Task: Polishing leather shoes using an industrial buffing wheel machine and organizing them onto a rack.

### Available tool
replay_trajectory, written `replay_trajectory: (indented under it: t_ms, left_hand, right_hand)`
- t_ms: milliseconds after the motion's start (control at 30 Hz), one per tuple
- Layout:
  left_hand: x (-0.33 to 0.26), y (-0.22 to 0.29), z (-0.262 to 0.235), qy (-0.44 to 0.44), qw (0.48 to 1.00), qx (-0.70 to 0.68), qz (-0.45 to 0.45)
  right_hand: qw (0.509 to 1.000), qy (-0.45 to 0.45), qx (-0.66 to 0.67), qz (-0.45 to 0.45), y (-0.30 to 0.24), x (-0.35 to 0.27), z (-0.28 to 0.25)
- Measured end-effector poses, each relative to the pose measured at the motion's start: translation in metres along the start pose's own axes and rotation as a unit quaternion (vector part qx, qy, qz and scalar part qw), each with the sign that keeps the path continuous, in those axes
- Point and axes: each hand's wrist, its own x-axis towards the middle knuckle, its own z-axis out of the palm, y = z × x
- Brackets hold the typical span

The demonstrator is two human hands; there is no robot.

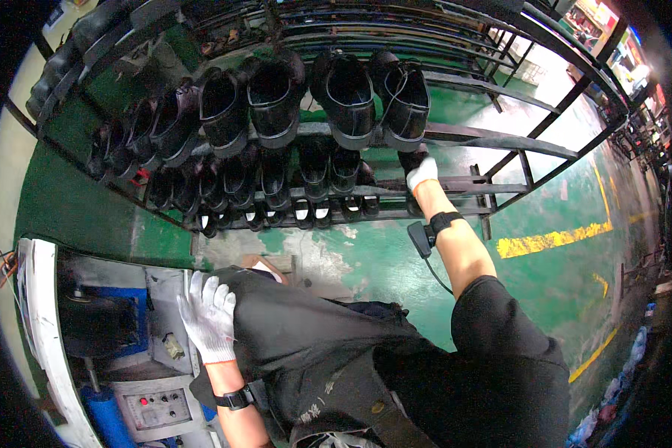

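Observation:
My right hand point(422, 172), in a white glove, reaches out to the shoe rack and closes on a black shoe point(411, 158) at the right end of the lower row. The upper shelf and the glove partly hide that shoe. Above it stands a black lace-up shoe point(405, 101) with a loose lace, beside another black shoe point(347, 101). My left hand point(208, 310), gloved in white too, holds nothing; its fingers are apart beside the metal edge of a machine point(168, 284), next to my leg.
The black metal rack point(534, 145) carries several black shoes on bent tiers. At the lower left the machine has a control panel point(157, 409) with a red button and a blue cylinder point(106, 418). Yellow lines point(552, 240) mark the green floor point(515, 299).

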Motion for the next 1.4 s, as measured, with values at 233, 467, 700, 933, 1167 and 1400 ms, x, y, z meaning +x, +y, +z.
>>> replay_trajectory:
  t_ms: [233,467,700,933,1167,1400]
  left_hand:
    - [-0.001,-0.011,-0.007,0.022,1.0,0.006,-0.012]
    - [-0.019,-0.006,0.001,0.055,0.998,-0.001,0.013]
    - [-0.042,-0.004,-0.024,0.05,0.997,-0.043,0.04]
    - [-0.038,0.01,-0.046,-0.004,0.997,-0.082,0.008]
    - [-0.02,0.031,-0.043,-0.004,0.991,-0.106,0.076]
    - [-0.066,0.081,-0.12,0.039,0.953,-0.214,0.213]
  right_hand:
    - [0.542,-0.103,-0.77,-0.321,0.055,-0.049,0.063]
    - [0.545,-0.205,-0.746,-0.323,0.076,-0.105,0.08]
    - [0.585,-0.302,-0.74,-0.139,0.045,-0.148,0.07]
    - [0.849,-0.309,-0.406,0.136,-0.036,-0.327,0.154]
    - [0.556,-0.674,-0.484,-0.056,-0.012,-0.445,0.201]
    - [0.468,-0.735,-0.465,0.156,0.081,-0.52,0.264]
